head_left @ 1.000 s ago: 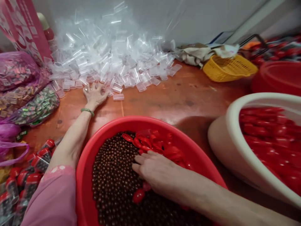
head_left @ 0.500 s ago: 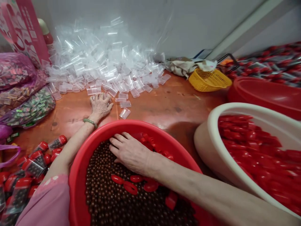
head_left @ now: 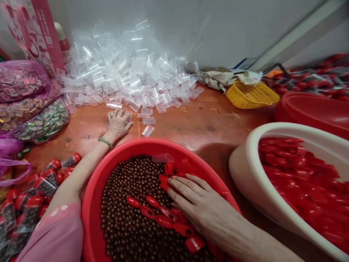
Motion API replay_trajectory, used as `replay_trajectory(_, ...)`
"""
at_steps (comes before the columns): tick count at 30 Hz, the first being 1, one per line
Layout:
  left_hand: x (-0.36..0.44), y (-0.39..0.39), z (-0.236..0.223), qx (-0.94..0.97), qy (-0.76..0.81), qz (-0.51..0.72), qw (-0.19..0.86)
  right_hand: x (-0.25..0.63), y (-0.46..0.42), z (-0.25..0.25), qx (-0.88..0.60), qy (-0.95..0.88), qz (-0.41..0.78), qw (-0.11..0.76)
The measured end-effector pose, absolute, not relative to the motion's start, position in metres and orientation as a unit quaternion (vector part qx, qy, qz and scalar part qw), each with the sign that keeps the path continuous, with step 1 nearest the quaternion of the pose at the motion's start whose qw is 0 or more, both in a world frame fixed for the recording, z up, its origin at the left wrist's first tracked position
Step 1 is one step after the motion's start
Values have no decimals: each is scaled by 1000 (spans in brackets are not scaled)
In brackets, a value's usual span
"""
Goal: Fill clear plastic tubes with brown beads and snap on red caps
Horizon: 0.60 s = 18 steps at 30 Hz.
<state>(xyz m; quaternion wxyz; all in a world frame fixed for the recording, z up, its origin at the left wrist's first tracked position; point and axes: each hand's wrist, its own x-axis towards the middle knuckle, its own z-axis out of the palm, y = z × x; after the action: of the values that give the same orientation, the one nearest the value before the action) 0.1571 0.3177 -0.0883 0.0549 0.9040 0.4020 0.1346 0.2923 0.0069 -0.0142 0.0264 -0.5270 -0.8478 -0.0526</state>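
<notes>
My left hand point(head_left: 119, 123) rests on the wooden table beyond the basin, its fingers curled over a clear plastic tube point(head_left: 128, 115) at the near edge of a heap of such tubes point(head_left: 131, 80). My right hand point(head_left: 199, 203) is inside the red basin point(head_left: 91, 203), fingers stretched out and lying over red plastic caps point(head_left: 165, 221). Small dark brown balls point(head_left: 131, 178) fill much of the basin. More red caps lie on them in a loose row, left of my right hand. One clear tube point(head_left: 163, 157) lies by the basin's far wall.
A cream tub point(head_left: 242, 163) of red caps stands on the right, before another red basin point(head_left: 313, 112). Beyond is a yellow basket point(head_left: 251, 95). Filled tubes with red caps point(head_left: 46, 185) lie at left, below purple bags point(head_left: 27, 82) of small packets.
My right hand has moved right and nearer across the basin, from the brown balls onto the red caps. My left hand stays by the tubes. The view has shifted slightly left.
</notes>
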Motion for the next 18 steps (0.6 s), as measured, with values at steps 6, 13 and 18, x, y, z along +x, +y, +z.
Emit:
replay_trajectory(6,139,314,-83,916,370,124,92,293,12,-4,-552,-826,46,101)
replay_trajectory(13,110,305,-20,907,385,131,113,289,76,20,-640,-763,-18,-87)
replay_trajectory(18,86,218,53,920,347,77,167,281,90,13,-639,-759,4,-125)
